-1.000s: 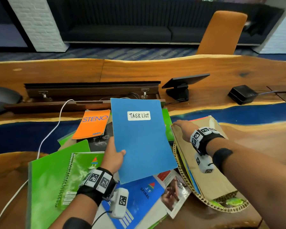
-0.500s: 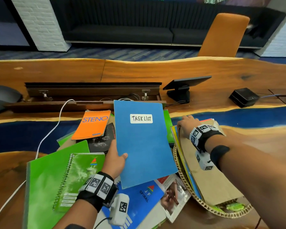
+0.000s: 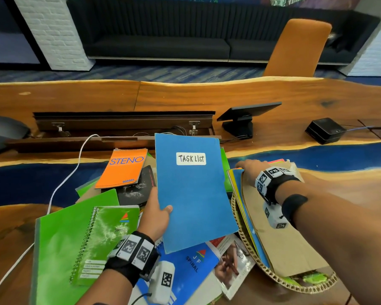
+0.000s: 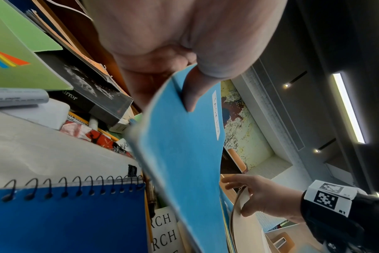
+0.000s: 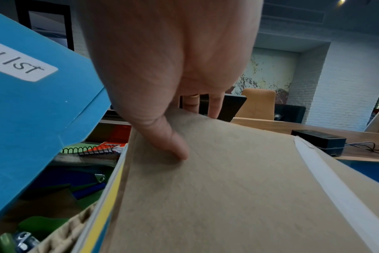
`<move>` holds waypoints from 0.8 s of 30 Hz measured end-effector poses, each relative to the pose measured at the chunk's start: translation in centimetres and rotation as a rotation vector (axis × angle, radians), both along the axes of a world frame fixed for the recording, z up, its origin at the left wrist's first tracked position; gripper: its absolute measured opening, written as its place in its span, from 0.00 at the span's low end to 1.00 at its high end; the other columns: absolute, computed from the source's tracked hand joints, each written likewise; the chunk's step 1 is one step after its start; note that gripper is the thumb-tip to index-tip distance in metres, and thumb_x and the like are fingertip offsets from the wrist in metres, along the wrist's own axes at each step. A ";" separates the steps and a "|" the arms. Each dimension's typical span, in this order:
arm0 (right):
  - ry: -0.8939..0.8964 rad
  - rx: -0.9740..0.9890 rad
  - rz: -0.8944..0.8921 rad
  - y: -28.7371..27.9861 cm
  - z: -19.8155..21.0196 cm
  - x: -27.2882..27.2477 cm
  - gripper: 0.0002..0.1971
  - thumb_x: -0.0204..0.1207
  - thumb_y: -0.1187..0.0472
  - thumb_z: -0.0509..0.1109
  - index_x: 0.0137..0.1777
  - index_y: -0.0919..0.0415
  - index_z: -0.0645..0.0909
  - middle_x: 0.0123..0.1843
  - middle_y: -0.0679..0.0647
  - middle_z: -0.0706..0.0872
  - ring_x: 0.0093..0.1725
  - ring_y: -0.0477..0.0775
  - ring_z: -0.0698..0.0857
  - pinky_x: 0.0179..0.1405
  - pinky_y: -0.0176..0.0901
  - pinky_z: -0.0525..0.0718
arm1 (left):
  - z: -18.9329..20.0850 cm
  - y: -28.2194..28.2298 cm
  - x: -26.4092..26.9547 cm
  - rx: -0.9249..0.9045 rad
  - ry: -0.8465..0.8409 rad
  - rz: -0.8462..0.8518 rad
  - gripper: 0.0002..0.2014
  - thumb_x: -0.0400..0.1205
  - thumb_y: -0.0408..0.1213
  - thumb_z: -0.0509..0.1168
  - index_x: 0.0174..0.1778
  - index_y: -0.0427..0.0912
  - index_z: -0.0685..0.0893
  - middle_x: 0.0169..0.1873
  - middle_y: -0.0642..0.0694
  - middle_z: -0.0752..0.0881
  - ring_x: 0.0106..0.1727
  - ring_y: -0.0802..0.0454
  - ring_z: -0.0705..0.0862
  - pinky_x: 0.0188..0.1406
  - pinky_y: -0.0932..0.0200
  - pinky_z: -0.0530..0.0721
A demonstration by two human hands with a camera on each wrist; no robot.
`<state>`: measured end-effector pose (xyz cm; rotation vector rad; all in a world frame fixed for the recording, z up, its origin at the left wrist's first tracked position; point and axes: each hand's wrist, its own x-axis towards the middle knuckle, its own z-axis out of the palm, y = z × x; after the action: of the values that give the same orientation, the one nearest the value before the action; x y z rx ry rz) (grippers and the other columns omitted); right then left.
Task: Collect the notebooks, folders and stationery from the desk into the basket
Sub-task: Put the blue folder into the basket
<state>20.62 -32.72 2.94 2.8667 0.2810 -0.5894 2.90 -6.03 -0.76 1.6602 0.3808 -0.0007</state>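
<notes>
Currently a long live-edge wooden desk [image 3: 273,102] holds a loose heap of notebooks. Beside the heap, a round woven basket [image 3: 279,280] carries flat folders standing on edge. The right hand [image 3: 249,170] pinches the top brown cardboard folder [image 3: 279,245], thumb on its matte face. The left hand [image 3: 156,216] grips a thin, stiff blue folder [image 3: 194,199] labelled "TASK LIST", raised above the heap. Judged next: slide it into the basket alongside the tilted stack.

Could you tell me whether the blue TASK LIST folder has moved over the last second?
Yes, slightly. The blue TASK LIST folder, held by the left hand, has edged right, toward the basket; judged against the orange STENO pad, the gap has widened.
</notes>
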 end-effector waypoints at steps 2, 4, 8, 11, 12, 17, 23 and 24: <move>0.011 -0.040 0.014 0.3 -0.3 0.0 0.32 0.80 0.68 0.63 0.80 0.40 0.63 0.74 0.54 0.77 0.73 0.62 0.75 0.70 0.57 0.69 | -0.1 0.0 0.0 0.006 -0.001 0.004 0.24 0.82 0.16 0.58 0.65 0.49 0.74 0.61 0.52 0.84 0.63 0.50 0.84 0.61 0.47 0.84; -0.003 -0.079 0.022 0.3 -0.5 -0.2 0.30 0.81 0.63 0.64 0.79 0.38 0.64 0.72 0.54 0.79 0.72 0.63 0.74 0.71 0.57 0.68 | -0.2 0.0 -0.1 0.009 -0.006 0.009 0.24 0.82 0.16 0.58 0.65 0.49 0.74 0.62 0.52 0.84 0.64 0.50 0.84 0.63 0.45 0.84; 0.004 -0.088 0.031 0.2 -0.8 0.1 0.31 0.81 0.64 0.64 0.80 0.39 0.63 0.74 0.53 0.77 0.74 0.61 0.73 0.75 0.59 0.66 | 0.0 0.0 -0.2 0.012 -0.018 0.013 0.23 0.82 0.16 0.59 0.67 0.46 0.74 0.62 0.51 0.84 0.63 0.50 0.84 0.64 0.46 0.83; 0.025 -0.063 0.032 0.2 -0.3 -0.1 0.39 0.78 0.73 0.61 0.83 0.39 0.57 0.80 0.54 0.69 0.78 0.62 0.69 0.77 0.61 0.64 | 0.2 -0.1 -0.2 0.007 -0.021 -0.001 0.24 0.82 0.17 0.58 0.68 0.46 0.74 0.61 0.53 0.83 0.63 0.51 0.83 0.62 0.49 0.83; 0.029 -0.062 0.037 0.2 0.0 -0.3 0.40 0.79 0.74 0.61 0.83 0.39 0.56 0.81 0.55 0.69 0.78 0.63 0.69 0.76 0.60 0.64 | 0.2 -0.1 -0.2 0.004 -0.020 -0.003 0.24 0.83 0.17 0.58 0.68 0.47 0.73 0.62 0.53 0.83 0.63 0.51 0.83 0.61 0.50 0.83; 0.041 -0.047 0.024 0.6 -0.6 -0.5 0.41 0.78 0.70 0.65 0.83 0.38 0.53 0.78 0.54 0.74 0.77 0.62 0.71 0.75 0.59 0.65 | 0.2 -0.1 -0.4 0.000 -0.013 0.003 0.24 0.83 0.17 0.58 0.68 0.47 0.73 0.64 0.51 0.83 0.65 0.50 0.83 0.64 0.45 0.83; 0.020 0.006 0.008 0.8 -0.8 0.1 0.36 0.76 0.70 0.67 0.79 0.40 0.62 0.73 0.51 0.76 0.70 0.60 0.78 0.70 0.59 0.68 | 0.0 0.0 -0.6 -0.001 -0.015 0.013 0.23 0.83 0.17 0.58 0.68 0.47 0.73 0.63 0.52 0.83 0.65 0.50 0.83 0.65 0.45 0.83; 0.010 0.024 0.006 0.7 -0.8 0.2 0.34 0.76 0.68 0.68 0.77 0.40 0.65 0.71 0.50 0.77 0.68 0.60 0.79 0.68 0.59 0.68 | 0.1 0.0 -0.6 0.000 -0.016 0.012 0.23 0.83 0.17 0.58 0.68 0.47 0.73 0.62 0.52 0.84 0.64 0.50 0.83 0.63 0.47 0.83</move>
<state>20.86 -32.04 2.11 2.8852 0.3001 -0.6034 2.33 -6.07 -0.70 1.6574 0.3789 0.0220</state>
